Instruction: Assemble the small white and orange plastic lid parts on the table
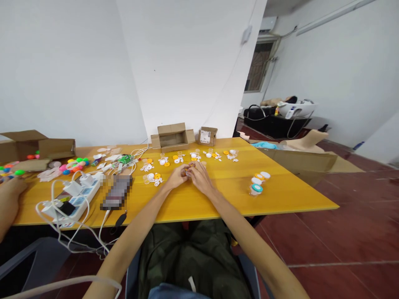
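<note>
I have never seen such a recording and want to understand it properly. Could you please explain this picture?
No machine here: the left hand and right hand are a person's own, bare, seen from a camera on their head. They meet over the table; anything held is too hidden to name. Around lie small white and yellow parts, with boxes behind, round containers to the right and a power strip to the left. Another person's hand shows at far left.

I can't make out the piece (pixel 187 172) the left hand (pixel 176 176) and right hand (pixel 199 177) mostly cover. Beyond them, some white bits (pixel 193 155) are too tiny to tell; leftward, the phone (pixel 116 193) is blurred, another person's arm (pixel 8 201) and a box (pixel 57 148) cut off.
</note>
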{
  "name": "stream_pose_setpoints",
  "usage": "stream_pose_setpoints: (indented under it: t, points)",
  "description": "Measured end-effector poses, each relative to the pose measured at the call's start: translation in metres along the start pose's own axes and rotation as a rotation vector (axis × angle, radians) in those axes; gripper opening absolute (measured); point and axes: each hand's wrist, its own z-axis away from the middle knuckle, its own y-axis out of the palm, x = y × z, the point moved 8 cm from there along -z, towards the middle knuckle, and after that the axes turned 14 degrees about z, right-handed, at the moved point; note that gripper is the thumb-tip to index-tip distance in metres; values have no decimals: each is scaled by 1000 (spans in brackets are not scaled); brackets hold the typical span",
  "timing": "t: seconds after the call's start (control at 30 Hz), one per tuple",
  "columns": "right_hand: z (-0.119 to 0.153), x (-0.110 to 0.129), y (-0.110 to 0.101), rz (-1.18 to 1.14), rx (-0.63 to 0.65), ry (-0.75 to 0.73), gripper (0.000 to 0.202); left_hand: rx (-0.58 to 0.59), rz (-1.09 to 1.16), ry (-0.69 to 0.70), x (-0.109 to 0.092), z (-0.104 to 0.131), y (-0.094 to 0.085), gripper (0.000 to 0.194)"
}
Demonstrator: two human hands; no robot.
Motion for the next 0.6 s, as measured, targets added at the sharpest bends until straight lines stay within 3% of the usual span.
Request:
stream_pose_setpoints:
  t: [0.27, 0.43, 0.6]
  points:
    - [0, -6, -2, -38, -17, 55, 17, -47, -21, -60, 6, 0, -5, 40]
    - [0, -15, -10, -12, -89, 76, 18, -148, -58, -40, 3, -4, -19, 37]
    - [6, -15, 4, 90, 63, -4, 21, -243, -101, -18, -4, -5, -33, 35]
